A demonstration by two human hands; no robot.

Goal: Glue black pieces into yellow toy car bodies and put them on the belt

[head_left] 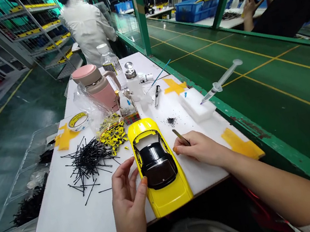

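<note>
Gripping a slim tool (180,137), the right hand (197,146) lies just beside the yellow car (171,199), whose left edge the left hand (128,195) grips, near black sticks (89,158).

Black-roofed yellow car body (160,166) upright at table (72,225) edge, slim tool (181,137) alongside

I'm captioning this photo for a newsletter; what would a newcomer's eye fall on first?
Probably the glossy yellow car body with a black cabin, at the table's near edge between the left hand, touching its side, and the right hand, holding a slim metal tool. Next might come the tangled heap of thin black pieces to its left, then the tilted syringe, its tip at a white block toward the right.
</note>
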